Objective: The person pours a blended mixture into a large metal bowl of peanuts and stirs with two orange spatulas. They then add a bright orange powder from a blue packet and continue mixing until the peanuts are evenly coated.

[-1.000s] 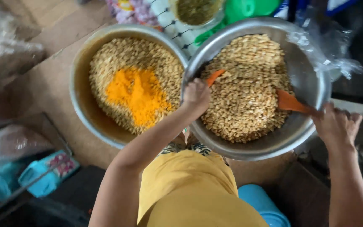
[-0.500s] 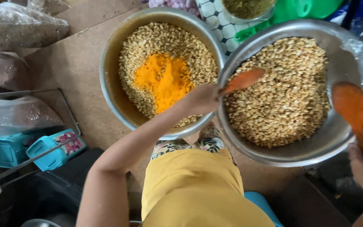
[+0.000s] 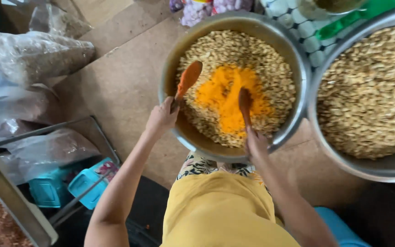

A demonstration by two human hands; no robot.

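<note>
Orange powder [image 3: 225, 98] sits mostly unmixed in a heap at the middle of the metal bowl [image 3: 298, 59] of pale nuts; our left hand [image 3: 161, 120] and right hand [image 3: 256, 144] each clasp a wooden spoon, one at the bowl's near-left rim, one in the heap, so we judge the stirring barely begun

My left spoon [image 3: 187, 81], orange-stained, tilts over the near-left bowl [image 3: 172, 68] rim; right spoon [image 3: 244, 106] digs into orange powder [image 3: 222, 98] heaped mid-bowl atop pale nuts [image 3: 275, 73].
</note>
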